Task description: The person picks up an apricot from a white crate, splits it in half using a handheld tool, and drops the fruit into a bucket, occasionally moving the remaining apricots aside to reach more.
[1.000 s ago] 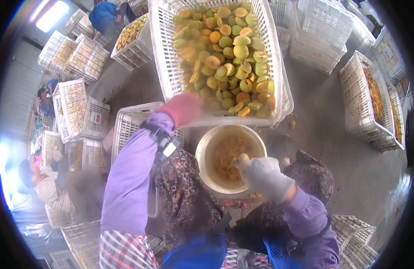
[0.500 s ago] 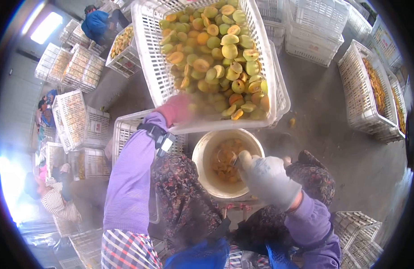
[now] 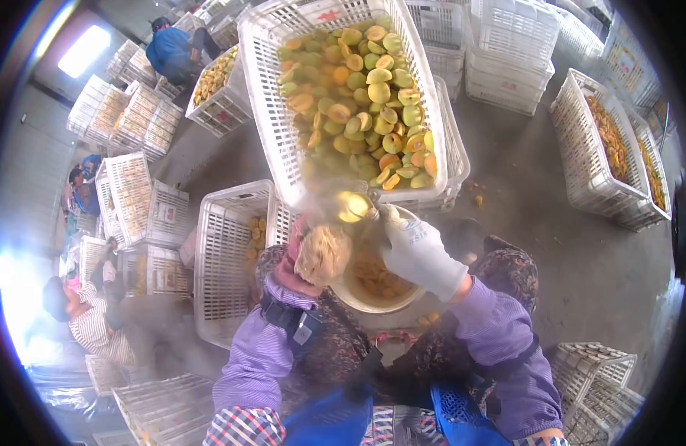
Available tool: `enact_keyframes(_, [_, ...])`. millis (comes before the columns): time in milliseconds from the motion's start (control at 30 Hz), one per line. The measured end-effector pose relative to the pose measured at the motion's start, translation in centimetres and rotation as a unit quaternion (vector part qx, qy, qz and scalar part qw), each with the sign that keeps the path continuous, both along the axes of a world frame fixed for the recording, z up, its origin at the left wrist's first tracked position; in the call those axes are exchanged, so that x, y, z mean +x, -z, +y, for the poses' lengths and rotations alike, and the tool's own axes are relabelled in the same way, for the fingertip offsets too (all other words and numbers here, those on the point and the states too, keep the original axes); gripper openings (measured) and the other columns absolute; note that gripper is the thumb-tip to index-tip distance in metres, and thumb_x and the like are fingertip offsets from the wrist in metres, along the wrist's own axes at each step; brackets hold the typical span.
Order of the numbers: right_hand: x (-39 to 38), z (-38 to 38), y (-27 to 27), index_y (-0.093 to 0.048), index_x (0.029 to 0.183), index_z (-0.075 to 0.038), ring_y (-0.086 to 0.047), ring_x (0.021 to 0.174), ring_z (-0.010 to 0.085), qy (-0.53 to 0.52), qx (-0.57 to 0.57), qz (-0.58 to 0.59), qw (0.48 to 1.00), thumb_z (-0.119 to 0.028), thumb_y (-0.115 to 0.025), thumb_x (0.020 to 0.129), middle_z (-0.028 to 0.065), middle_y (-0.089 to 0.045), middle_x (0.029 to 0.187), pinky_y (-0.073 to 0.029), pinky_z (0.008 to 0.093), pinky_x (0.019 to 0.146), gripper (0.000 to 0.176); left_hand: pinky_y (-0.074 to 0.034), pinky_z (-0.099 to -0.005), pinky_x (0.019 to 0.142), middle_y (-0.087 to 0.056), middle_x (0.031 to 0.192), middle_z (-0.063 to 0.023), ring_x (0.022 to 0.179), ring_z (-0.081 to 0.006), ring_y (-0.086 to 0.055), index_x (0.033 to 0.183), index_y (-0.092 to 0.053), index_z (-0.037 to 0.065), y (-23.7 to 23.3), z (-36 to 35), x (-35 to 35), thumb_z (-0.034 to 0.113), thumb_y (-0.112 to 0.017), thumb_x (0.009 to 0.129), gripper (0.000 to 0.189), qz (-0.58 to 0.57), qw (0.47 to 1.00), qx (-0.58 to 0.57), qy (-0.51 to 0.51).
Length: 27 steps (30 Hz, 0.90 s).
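Observation:
My left hand [image 3: 313, 253], in a pink glove with a tan palm, is closed around a yellow-green fruit half [image 3: 352, 207], blurred by motion. My right hand [image 3: 421, 249], in a whitish glove, meets it from the right. Its fingers are closed on a small metal tool [image 3: 373, 199], mostly hidden and blurred. Both hands are over a white bucket [image 3: 411, 299] holding orange-brown pieces [image 3: 376, 279]. Just beyond stands a white slatted crate [image 3: 262, 97] with many green and orange fruit halves [image 3: 380, 93], some showing pits.
Left of my knees is another white crate [image 3: 203, 279] with some fruit halves. Filled crates [image 3: 573, 175] stand at the right, and stacked crates [image 3: 510, 67] at the back. A person in blue [image 3: 168, 52] sits far left; another in stripes [image 3: 98, 331] is nearer.
My left hand has come from the crate's near edge down to the bucket, with a fruit half in it. My right hand has risen slightly and met it.

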State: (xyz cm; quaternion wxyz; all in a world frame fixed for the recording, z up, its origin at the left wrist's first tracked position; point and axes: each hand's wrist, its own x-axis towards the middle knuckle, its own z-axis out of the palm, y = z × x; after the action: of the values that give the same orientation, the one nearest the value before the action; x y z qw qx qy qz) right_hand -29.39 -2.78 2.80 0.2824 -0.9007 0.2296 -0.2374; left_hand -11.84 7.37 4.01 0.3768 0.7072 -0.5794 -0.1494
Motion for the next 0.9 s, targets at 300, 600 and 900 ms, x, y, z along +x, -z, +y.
enact_keyframes(300, [0.7,0.6,0.0,-0.051,0.122,0.009,-0.066,0.064,0.0233,0.023,-0.086,0.17,0.981,-0.013,-0.051,0.084,0.0128,-0.066,0.073,-0.052,0.0355,0.058,0.044,-0.041,-0.039,0.101,-0.059,0.115,-0.0143,0.111,-0.0297,-0.054,0.115,-0.059,0.006,1.5,-1.5,-0.9,0.014,-0.062,0.081,0.035,-0.255,0.966,0.044,0.01])
enact_keyframes(600, [1.7,0.8,0.9,-0.049,0.124,0.01,-0.066,0.067,0.0235,0.028,-0.077,0.174,0.981,-0.014,-0.051,0.084,0.012,-0.066,0.08,-0.051,0.0341,0.058,0.046,-0.041,-0.0407,0.097,-0.058,0.11,-0.0152,0.103,-0.0319,-0.054,0.114,-0.058,0.004,4.1,-1.3,-0.3,0.012,-0.058,0.082,0.033,-0.293,0.954,-0.06,-0.03])
enact_keyframes(900, [1.4,0.7,3.1,-0.052,0.118,0.01,-0.065,0.076,0.0335,0.008,0.022,0.036,0.999,-0.009,-0.056,0.078,0.0194,-0.064,0.078,-0.051,0.0396,0.069,0.044,-0.05,-0.0369,0.094,-0.059,0.109,-0.0125,0.102,-0.0269,-0.059,0.127,-0.047,0.0,6.2,-3.3,-0.8,0.013,-0.058,0.089,0.042,0.303,0.951,-0.064,-0.011])
